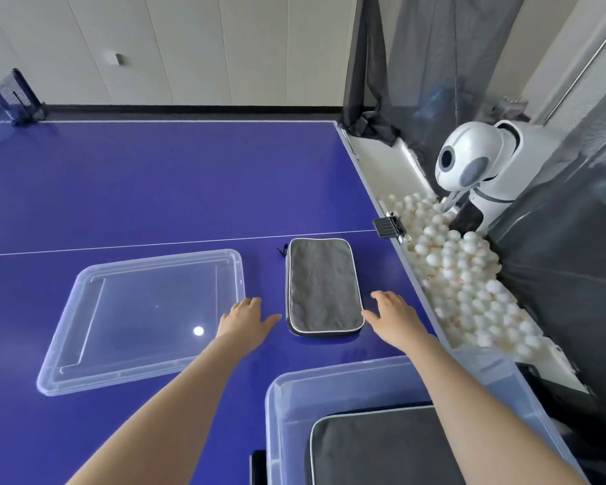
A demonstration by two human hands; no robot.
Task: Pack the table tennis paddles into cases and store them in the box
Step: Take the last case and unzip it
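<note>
A grey closed case with pale piping is lying flat in front of me at the centre of the frame, its long side running up the frame. A second, darker case is lying flat inside the clear plastic box sitting open at lower right.

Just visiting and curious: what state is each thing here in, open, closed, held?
Grey case: closed, flat on table, not held.
Clear box: open, dark case inside.
Lid: off, flat on table.
Left hand: open, beside grey case.
Right hand: open, beside grey case.
</note>
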